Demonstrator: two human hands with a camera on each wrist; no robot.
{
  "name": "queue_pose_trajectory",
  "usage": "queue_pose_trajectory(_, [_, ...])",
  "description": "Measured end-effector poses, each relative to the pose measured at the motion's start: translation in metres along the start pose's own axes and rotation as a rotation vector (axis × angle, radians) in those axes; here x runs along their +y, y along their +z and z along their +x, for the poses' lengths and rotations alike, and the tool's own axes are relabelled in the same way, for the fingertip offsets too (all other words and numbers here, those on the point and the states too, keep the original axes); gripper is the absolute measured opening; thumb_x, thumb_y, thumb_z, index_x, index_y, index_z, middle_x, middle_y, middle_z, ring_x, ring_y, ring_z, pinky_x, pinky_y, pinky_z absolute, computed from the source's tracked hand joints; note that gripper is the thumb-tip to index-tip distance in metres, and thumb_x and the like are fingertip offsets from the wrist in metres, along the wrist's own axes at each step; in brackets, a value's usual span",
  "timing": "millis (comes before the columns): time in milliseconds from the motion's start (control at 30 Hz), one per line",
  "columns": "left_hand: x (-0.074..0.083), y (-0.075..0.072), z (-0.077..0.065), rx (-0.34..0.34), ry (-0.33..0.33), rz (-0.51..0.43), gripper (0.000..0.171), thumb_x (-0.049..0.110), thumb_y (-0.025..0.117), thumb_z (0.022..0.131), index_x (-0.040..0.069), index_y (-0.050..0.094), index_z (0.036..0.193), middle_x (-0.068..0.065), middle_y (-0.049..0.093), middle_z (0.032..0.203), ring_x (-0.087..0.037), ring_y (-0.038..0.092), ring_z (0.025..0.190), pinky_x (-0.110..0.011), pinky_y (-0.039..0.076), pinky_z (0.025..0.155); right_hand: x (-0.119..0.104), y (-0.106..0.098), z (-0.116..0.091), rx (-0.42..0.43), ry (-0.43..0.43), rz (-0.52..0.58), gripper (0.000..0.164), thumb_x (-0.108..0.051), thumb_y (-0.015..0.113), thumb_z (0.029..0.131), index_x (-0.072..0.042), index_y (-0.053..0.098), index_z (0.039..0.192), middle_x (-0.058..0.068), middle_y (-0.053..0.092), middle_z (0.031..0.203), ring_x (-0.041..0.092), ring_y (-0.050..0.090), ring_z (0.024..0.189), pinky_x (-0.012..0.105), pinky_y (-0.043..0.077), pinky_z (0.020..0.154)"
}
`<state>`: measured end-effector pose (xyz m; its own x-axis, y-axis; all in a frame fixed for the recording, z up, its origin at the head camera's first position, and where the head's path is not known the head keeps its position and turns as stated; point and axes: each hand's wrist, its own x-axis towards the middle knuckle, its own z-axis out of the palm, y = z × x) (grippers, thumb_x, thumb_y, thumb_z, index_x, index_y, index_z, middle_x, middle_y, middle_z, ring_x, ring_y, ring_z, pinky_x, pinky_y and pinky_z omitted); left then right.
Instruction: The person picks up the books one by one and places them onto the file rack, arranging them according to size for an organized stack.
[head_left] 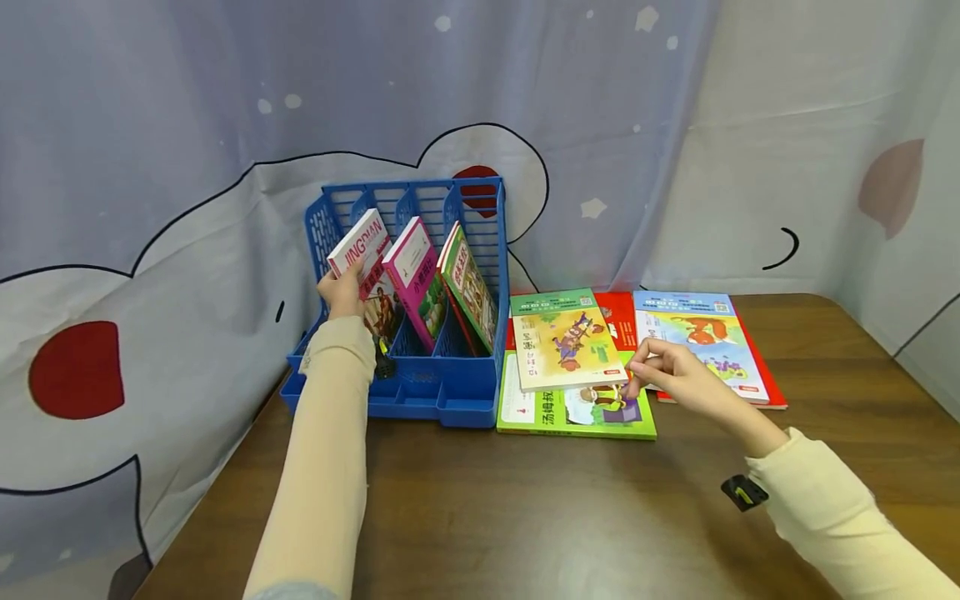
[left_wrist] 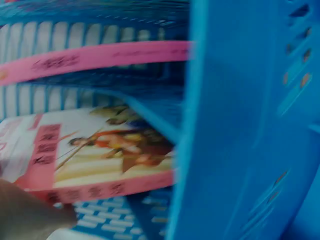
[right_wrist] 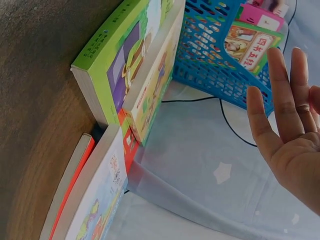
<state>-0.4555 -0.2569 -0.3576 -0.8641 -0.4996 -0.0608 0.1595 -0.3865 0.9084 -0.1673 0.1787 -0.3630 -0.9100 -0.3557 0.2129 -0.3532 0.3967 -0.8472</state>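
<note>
Wide tabletop [head_left: 480, 508], left edge [head_left: 213, 496] near blue rack [head_left: 465, 392]

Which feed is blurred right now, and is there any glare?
Head: mostly sharp, with a pale sheen on the wooden table; left wrist: blurred throughout, softening the blue rack, the red-and-white book and the left hand; right wrist: clearer, finger creases visible on the right hand.

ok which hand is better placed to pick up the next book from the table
Probably the right hand: it holds nothing and is close to the yellow-and-green book, while the left hand is over at the blue rack, gripping the red-and-white book.
</note>
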Motion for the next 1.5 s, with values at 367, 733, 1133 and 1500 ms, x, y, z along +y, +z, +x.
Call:
queue_pose_trajectory(367, [0.035,-0.012,-0.085,0.002,0.376,0.762,0.057,0.008,0.060,0.090,0.007,0.040,0.143,-0.018,0.055,0.133,-0.031,0.053,0.123,-0.039,0.041,0.105,0.016,0.008,-0.006,-0.009,0.032,0.045,0.020,-0.007,0.046,0.099,0.012,0.047,0.093,-0.003,0.070,0.070,0.007,0.068,0.071,0.023,0.053,0.065])
queue_pose_trajectory(733, [0.004,0.015,-0.193,-0.286,0.981,0.560,0.036,0.000,0.060,0.084,0.007,0.063,0.119,-0.017,0.057,0.115,-0.033,0.044,0.114,-0.050,0.027,0.102,0.019,0.009,0.003,-0.004,0.075,0.058,0.022,-0.008,0.046,0.099,0.014,0.049,0.096,0.005,0.068,0.078,0.012,0.070,0.077,0.022,0.056,0.070])
queue_pose_trajectory(1133, [-0.080,0.052,-0.278,-0.683,0.691,0.717,0.021,0.009,0.061,0.091,0.005,0.065,0.112,-0.012,0.068,0.088,-0.019,0.064,0.074,-0.021,0.049,0.061,0.031,0.017,0.044,0.036,0.332,-0.083,0.040,-0.019,0.042,0.101,0.014,0.048,0.122,0.033,0.055,0.116,0.030,0.066,0.087,0.038,0.056,0.073])
queue_pose_trajectory(1500, [-0.126,0.080,-0.281,-0.526,0.390,1.175,0.041,0.022,0.071,0.084,0.007,0.061,0.120,-0.015,0.057,0.118,-0.030,0.054,0.109,-0.038,0.049,0.089,0.053,0.008,0.082,-0.041,0.570,-0.142,0.052,-0.021,0.039,0.100,0.017,0.033,0.135,0.035,0.037,0.135,0.040,0.053,0.102,0.043,0.054,0.082])
